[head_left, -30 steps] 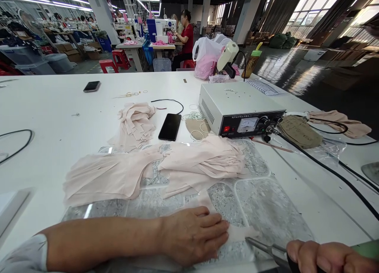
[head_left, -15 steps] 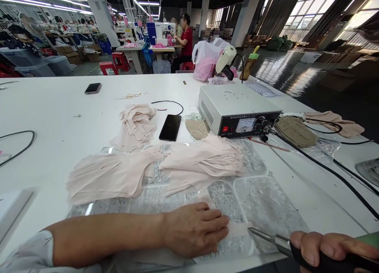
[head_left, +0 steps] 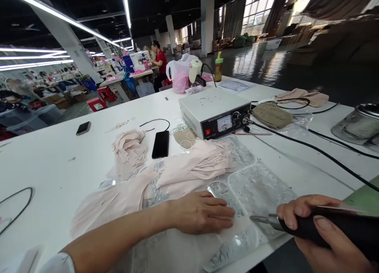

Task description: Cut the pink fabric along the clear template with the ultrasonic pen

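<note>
My left hand (head_left: 201, 211) lies flat, fingers together, pressing a pale pink fabric strip (head_left: 237, 224) onto a clear glass plate (head_left: 260, 186) at the table's near edge. My right hand (head_left: 319, 229) grips a black-handled cutting tool (head_left: 325, 224) whose metal tip (head_left: 257, 218) touches the strip just right of my left fingertips. Stacks of pink fabric pieces (head_left: 195, 166) lie behind my left hand.
A white control box (head_left: 216, 111) with a dial stands mid-table, with black cables (head_left: 310, 146) running right. A black phone (head_left: 160, 144), white elastic rings (head_left: 185, 130), a fabric heap (head_left: 128, 148), a second phone (head_left: 83, 127) and a metal pot (head_left: 358, 125) lie around. A person in red (head_left: 158, 63) sits far behind.
The camera has swung up and to the right, tilting the view. My right hand with the tool has risen into fuller view; the left hand stays pressed on the strip.
</note>
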A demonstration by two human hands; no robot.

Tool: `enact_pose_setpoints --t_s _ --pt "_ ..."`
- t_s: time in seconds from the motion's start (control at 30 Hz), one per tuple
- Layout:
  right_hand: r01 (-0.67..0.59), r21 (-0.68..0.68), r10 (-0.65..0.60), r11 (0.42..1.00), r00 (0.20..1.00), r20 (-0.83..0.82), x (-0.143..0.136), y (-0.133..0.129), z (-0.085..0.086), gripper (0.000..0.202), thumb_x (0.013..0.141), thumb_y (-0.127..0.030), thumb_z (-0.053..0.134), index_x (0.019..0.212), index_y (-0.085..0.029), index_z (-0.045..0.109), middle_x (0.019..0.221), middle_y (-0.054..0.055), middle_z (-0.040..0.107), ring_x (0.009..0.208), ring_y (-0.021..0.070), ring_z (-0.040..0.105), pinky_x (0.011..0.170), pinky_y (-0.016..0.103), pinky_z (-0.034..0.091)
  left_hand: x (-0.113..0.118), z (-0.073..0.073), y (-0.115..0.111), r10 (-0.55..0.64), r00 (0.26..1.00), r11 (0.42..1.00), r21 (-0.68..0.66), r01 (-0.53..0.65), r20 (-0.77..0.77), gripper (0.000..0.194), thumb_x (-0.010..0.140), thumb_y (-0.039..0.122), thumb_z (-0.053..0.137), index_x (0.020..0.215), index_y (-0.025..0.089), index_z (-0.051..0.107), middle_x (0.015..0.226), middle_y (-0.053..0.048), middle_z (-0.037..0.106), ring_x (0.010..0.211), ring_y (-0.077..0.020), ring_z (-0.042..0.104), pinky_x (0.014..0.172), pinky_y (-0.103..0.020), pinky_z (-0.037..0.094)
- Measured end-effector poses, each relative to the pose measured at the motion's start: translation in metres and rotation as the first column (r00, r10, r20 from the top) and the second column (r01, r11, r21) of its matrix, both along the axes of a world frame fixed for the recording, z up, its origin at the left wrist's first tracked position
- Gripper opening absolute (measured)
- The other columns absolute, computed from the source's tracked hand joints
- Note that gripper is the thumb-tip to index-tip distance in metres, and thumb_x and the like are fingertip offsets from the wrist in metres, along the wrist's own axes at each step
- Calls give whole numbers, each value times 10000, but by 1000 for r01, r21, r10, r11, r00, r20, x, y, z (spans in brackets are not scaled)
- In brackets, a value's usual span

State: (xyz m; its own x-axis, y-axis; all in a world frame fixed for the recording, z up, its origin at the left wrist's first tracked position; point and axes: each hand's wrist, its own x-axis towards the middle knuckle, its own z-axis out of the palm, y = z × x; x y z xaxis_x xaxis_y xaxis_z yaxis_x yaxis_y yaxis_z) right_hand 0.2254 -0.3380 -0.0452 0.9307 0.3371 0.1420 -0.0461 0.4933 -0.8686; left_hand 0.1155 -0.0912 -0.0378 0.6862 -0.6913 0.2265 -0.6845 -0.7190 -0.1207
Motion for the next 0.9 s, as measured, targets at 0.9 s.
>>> enact_pose_setpoints --t_s 0.9 --pt "-67 9 66 998 996 65 15 4 11 140 843 -298 649 892 -220 543 723 6 472 552 148 519 573 358 513 40 4 11 -279 950 953 82 292 -140 355 927 470 324 1086 333 610 1462 164 404 1434 -108 346 1164 -295 419"
